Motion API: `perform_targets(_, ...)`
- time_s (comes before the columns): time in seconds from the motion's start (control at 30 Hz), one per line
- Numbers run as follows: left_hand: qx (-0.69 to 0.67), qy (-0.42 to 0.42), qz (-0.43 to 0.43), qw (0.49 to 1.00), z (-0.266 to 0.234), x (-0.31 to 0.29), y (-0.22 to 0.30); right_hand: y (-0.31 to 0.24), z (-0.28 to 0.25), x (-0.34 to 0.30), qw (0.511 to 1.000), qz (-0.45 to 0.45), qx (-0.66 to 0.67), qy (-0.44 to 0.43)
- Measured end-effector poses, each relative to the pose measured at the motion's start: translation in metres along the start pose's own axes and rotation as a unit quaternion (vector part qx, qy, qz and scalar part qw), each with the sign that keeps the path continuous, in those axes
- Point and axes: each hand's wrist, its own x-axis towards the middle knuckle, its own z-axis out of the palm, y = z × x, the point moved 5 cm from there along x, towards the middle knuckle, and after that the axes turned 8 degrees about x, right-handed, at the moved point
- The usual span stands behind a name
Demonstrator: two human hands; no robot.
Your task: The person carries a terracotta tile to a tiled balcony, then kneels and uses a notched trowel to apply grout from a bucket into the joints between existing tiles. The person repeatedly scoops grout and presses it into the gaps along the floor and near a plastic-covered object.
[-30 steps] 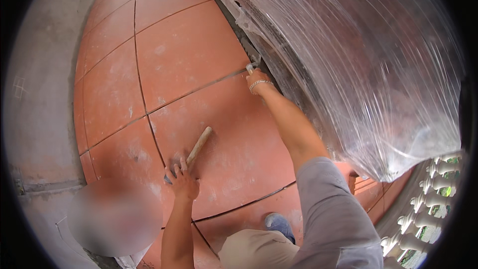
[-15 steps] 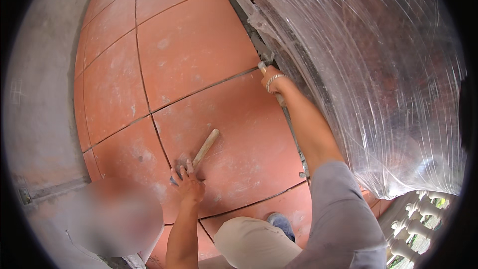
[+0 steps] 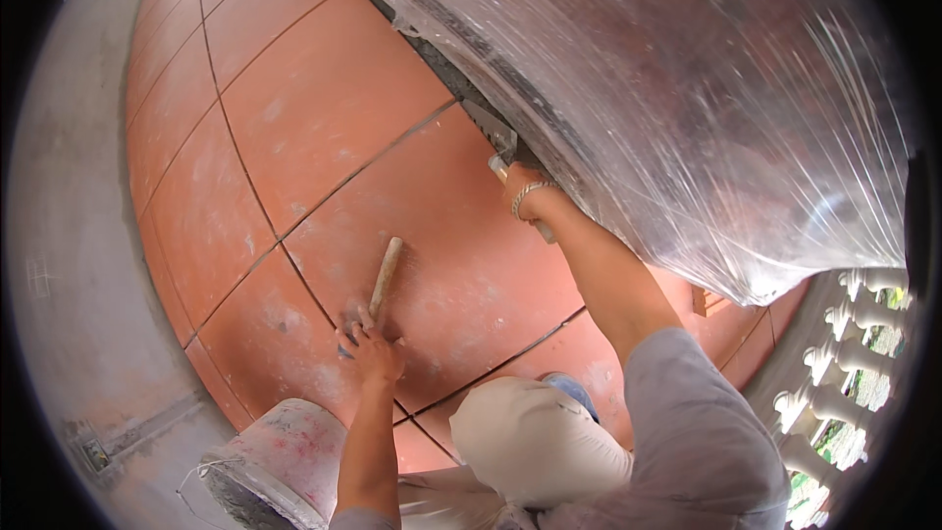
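Terracotta tile floor (image 3: 324,118) with dark joints; grey concrete strip (image 3: 69,265) left of it, white balustrade (image 3: 844,353) right.

the plastic sheet (image 3: 706,88) covers whatever stands behind it, and only a blurred dark-red shape shows through. the blade of the trowel (image 3: 496,137) runs under the sheet's lower edge, so its tip is hidden. the right hand (image 3: 525,191) is mostly hidden behind its own wrist, and its grip cannot be made out. the head of the wooden-handled tool (image 3: 385,280) lies beneath the left hand (image 3: 371,348). the bucket (image 3: 280,456) is cut off at the lower edge.
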Motion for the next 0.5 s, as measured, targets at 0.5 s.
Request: perform_targets(0.5,0.040,-0.054,-0.095,0.993,-0.005,-0.015,0.000,0.159,0.031,-0.132,0.995,0.043,-0.068,-0.062)
